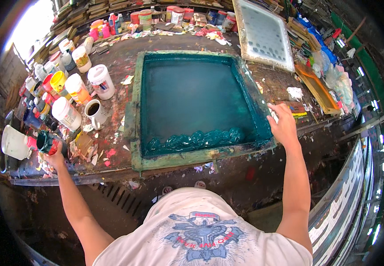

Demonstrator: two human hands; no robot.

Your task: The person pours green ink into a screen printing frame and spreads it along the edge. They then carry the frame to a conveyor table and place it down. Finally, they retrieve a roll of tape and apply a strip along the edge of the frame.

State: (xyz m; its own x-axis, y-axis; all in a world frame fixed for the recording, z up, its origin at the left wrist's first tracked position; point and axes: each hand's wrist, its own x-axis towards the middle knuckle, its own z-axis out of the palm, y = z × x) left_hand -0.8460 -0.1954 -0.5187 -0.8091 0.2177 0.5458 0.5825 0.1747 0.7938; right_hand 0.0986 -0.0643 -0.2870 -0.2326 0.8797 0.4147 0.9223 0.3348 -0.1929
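Observation:
A screen-printing frame (135, 111) lies flat on the stained table, its mesh (192, 97) coated in dark teal. Thick teal ink (200, 139) is heaped in a band along the near inside edge. At the table's left front, my left hand (55, 156) is closed round a small ink tub (45, 138) smeared with dark teal. My right hand (284, 124) is beside the frame's right rim, thumb and forefinger apart and nothing seen in it; whether it touches the rim I cannot tell.
A mug of dark liquid (96, 111) stands among several paint tubs (101, 82) on the left. A white tub (15, 142) sits by my left hand. Another screen frame (267, 33) leans at the back right, near an orange-stained wooden frame (318, 91). Paper scraps (85, 144) litter the table.

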